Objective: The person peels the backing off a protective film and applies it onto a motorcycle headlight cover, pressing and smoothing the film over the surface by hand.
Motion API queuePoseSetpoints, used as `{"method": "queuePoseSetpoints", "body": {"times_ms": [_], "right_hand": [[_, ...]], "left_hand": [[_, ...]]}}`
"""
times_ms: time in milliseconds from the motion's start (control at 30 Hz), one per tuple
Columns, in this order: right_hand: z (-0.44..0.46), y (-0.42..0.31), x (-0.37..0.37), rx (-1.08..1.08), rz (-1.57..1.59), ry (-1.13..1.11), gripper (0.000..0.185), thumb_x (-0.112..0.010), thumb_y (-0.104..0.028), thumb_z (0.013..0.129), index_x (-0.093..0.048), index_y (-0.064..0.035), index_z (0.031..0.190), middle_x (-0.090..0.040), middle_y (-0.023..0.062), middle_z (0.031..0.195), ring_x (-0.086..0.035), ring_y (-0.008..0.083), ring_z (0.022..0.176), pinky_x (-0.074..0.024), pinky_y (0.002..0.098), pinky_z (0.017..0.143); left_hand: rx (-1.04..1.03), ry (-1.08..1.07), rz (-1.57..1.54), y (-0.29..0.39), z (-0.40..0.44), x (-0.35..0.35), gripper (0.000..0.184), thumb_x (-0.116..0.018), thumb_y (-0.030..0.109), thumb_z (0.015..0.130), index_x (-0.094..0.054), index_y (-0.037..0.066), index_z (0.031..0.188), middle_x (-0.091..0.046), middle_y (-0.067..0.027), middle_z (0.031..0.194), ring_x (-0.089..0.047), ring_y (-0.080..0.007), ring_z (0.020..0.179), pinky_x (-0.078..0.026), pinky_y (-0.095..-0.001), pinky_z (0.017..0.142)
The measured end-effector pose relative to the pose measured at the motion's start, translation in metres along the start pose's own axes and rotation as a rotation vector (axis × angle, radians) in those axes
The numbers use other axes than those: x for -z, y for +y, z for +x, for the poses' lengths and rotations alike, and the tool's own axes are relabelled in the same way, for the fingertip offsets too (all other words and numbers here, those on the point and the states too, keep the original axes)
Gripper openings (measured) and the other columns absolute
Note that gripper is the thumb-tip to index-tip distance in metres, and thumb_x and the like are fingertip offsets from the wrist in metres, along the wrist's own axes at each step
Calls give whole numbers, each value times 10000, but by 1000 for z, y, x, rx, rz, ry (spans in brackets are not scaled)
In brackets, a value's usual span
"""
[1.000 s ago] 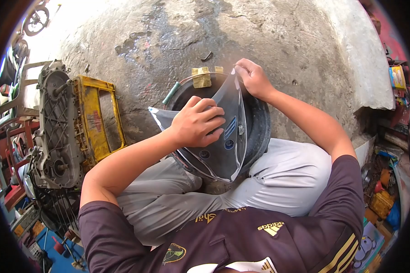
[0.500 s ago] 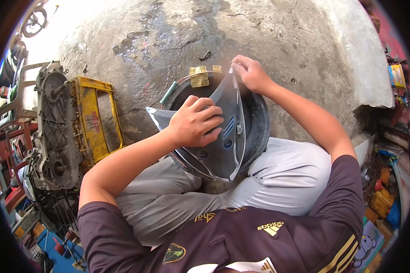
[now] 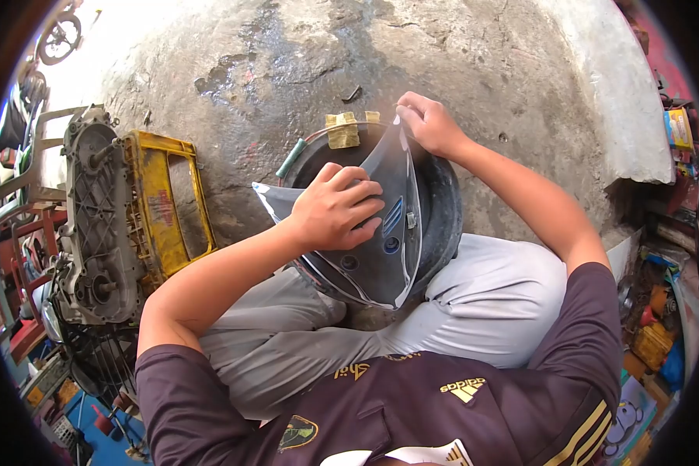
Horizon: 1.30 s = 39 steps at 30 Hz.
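Observation:
A pointed grey panel (image 3: pixel 373 268) with pale edges and blue markings lies across a round black tub (image 3: pixel 443 225) between my knees. My left hand (image 3: pixel 338 208) is on top of the panel, its bent fingers gripping it near the upper edge. At the panel's upper tip is my right hand (image 3: pixel 429 124), thumb and fingers pinched together and whitish with dust. Anything between those fingertips is hidden. Yellowish blocks (image 3: pixel 342 130) sit at the tub's far rim, and a teal handle grip (image 3: pixel 291 158) is at its upper left.
At the left, a metal engine casing (image 3: pixel 99 217) stands beside a yellow plastic crate (image 3: pixel 171 203). A small dark piece (image 3: pixel 352 95) lies on the concrete floor (image 3: pixel 481 70) beyond the tub. Assorted items and a yellow container (image 3: pixel 652 346) are at the right.
The right hand shifts only slightly at the panel's tip. The left hand keeps its grip, and the panel stays in nearly the same place.

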State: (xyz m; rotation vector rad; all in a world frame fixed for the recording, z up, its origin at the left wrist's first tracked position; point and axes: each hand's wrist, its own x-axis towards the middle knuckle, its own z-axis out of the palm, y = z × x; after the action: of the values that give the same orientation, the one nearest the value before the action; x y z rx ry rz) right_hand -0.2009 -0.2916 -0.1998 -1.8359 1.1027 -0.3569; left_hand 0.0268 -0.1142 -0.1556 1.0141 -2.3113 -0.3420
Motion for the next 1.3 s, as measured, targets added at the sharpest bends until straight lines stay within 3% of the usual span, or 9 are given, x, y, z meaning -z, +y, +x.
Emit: {"method": "queuePoseSetpoints", "body": {"times_ms": [133,200,400,700,1000,1300], "right_hand": [[-4,5,-2,36,-5,34,202,-581,-204,1071,-643,-12,1081,-660,88,880,-591,154,842,-501,354,796],[-3,4,-2,147,-27,81,194,-603,-207,1045,-642,-17,1039,-659,149,845,-621,258,778,-496,400,766],[3,0,0,87,-50,40,200,-608,-216,1042,-648,-20,1047,-676,158,850,-646,297,783,-502,417,756],[-2,-6,3,59,-63,13,220,-599,-230,1053,-657,-20,1078,-674,141,860,-624,218,797,-508,375,783],[-4,1,0,153,-64,83,197,-619,-219,1038,-661,-28,1055,-667,158,846,-624,260,755,-499,403,740],[-6,-4,1,73,-54,72,199,-613,-211,1038,-653,-17,1041,-674,176,890,-649,290,808,-506,421,771]], "left_hand": [[4,-5,-7,0,0,0,266,-827,237,734,-765,132,969,-703,3,1150,-629,-251,1111,-483,-421,893],[6,-3,-7,0,0,1,267,-828,237,733,-764,131,969,-703,2,1150,-629,-251,1112,-483,-421,894],[4,2,-9,0,-1,-1,263,-829,238,731,-763,130,961,-704,2,1148,-628,-250,1113,-483,-421,895],[2,0,2,-1,0,-1,258,-825,238,736,-766,133,964,-706,1,1153,-630,-248,1116,-484,-420,892],[-1,2,2,-1,0,0,257,-821,238,742,-764,135,970,-703,3,1156,-628,-250,1113,-485,-420,893],[-3,3,-4,-1,0,-1,251,-820,238,744,-760,136,965,-702,5,1156,-627,-249,1114,-482,-419,898]]}}
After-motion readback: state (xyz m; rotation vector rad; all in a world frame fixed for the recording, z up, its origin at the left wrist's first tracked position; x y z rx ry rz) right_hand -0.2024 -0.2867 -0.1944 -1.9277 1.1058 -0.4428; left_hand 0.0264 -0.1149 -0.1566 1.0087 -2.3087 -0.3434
